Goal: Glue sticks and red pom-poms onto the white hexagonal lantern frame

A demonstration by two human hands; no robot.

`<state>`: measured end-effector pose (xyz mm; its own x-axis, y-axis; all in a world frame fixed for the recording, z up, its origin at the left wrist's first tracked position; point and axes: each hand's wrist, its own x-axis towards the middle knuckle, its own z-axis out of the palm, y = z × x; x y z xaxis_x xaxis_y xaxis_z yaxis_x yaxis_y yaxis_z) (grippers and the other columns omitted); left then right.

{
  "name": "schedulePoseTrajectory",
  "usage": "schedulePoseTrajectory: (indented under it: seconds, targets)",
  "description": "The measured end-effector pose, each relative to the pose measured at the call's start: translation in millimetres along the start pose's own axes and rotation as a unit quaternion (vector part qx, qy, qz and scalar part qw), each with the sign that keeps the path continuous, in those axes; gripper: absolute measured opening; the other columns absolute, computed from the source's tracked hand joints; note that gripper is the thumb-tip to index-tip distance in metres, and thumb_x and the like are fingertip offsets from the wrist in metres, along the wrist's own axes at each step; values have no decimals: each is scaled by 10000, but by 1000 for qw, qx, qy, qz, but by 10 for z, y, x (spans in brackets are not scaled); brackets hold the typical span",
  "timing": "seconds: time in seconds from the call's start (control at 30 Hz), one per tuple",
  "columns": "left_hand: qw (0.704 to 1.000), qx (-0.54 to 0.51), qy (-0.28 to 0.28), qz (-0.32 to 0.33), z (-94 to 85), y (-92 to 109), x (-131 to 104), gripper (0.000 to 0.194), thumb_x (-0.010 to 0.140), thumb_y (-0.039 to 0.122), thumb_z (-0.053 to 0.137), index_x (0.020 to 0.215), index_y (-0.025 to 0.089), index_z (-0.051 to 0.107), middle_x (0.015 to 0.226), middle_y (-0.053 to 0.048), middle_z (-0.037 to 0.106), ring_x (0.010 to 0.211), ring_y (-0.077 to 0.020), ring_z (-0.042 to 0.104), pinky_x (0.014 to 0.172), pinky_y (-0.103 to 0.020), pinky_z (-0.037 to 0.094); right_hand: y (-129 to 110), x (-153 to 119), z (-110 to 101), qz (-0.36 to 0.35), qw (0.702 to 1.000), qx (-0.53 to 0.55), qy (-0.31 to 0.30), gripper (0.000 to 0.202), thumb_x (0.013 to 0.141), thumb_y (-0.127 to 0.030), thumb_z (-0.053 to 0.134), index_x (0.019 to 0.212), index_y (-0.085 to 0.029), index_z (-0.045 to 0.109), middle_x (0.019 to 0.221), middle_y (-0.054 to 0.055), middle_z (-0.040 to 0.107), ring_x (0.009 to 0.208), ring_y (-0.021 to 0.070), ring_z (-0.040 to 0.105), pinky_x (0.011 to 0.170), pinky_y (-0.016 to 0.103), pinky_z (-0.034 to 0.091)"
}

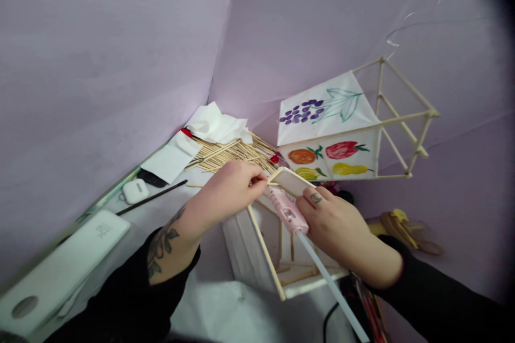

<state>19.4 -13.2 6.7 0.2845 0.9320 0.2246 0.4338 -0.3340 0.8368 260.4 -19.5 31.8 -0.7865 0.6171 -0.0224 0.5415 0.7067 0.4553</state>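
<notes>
My right hand (pixel 336 228) is wrapped round a pink hot glue gun (pixel 286 209), from whose rear a long pale glue stick (pixel 330 284) sticks out. The gun's front end is at the top corner of a wooden stick frame (pixel 265 249) with white paper on its sides. At that same corner my left hand (pixel 239 185) pinches with thumb and fingertips; what lies between them is hidden. Beyond stands another stick frame (pixel 402 115) covered in part by white paper (pixel 322 110) painted with purple grapes and colourful fruit.
Behind my left hand lies a pile of thin wooden sticks (pixel 225 153) with crumpled white paper (pixel 219 124). A white earbud case (pixel 135 192), a dark thin rod (pixel 153 197) and a long white box (pixel 66 268) lie at left. Yellow tape rolls (pixel 402 228) are at right.
</notes>
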Motion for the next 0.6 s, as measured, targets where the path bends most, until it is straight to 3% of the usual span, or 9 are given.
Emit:
schedulePoseTrajectory:
  seconds: [0.2, 0.6]
  targets:
    - [1000, 3, 5, 0, -8, 16, 1, 193, 858, 113, 562, 729, 158, 698, 695, 20, 659, 640, -105, 547, 622, -241, 360, -5, 16, 12, 10, 1000, 5, 14, 92, 823, -61, 683, 812, -143, 722, 834, 110, 670, 774, 264, 615, 685, 354, 481]
    - [1000, 4, 6, 2, 1, -3, 16, 193, 842, 115, 571, 742, 167, 729, 674, 26, 668, 628, -107, 559, 606, -244, 358, -5, 40, 57, 18, 999, 39, -14, 50, 843, -103, 697, 858, -149, 712, 856, 98, 663, 848, 294, 630, 710, 379, 491]
